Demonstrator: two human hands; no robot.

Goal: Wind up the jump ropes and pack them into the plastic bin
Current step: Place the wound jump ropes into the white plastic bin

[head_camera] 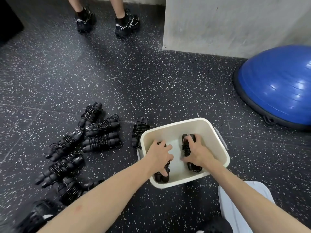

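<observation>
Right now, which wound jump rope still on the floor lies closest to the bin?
The lone bundle touching the bin's left wall; the other floor bundles lie clustered farther left.

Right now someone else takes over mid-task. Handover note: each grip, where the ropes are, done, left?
Left hand: grip on a wound black jump rope at the left side of the cream plastic bin.
Right hand: grip on a second wound black rope at the bin's right side.
Done: two bundles in the bin, not yet let go.
Left: one wound bundle beside the bin's left wall and a pile of wound bundles on the speckled floor further left. The pale lid lies off, near right.
</observation>
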